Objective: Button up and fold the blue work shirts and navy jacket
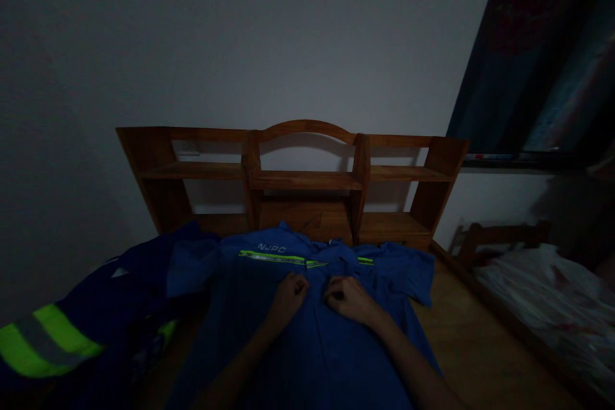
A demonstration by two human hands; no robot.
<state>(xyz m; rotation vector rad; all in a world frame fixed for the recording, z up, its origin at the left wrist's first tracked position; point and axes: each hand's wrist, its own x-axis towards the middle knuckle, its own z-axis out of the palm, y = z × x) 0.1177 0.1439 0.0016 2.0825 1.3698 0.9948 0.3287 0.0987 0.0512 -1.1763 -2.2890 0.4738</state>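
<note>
A blue short-sleeved work shirt (259,339) lies spread front side up, its collar toward the shelf. It has a yellow-green and silver stripe across the chest and the letters NJPC on its left side in view. My left hand (289,296) is closed at the shirt's front, just left of the middle seam, with fingertips pinched on the cloth. To the right of that seam, my right hand (350,298) is curled, thumb and fingers together on the shirt front. Dim light hides the fine detail between the fingers.
Dark blue clothing (115,295) with yellow-green and grey bands lies at left, against the shirt's sleeve. Behind stands a wooden shelf unit (307,180) against the wall. The wooden surface (471,339) has a raised edge at right; beyond are white plastic bags (552,295).
</note>
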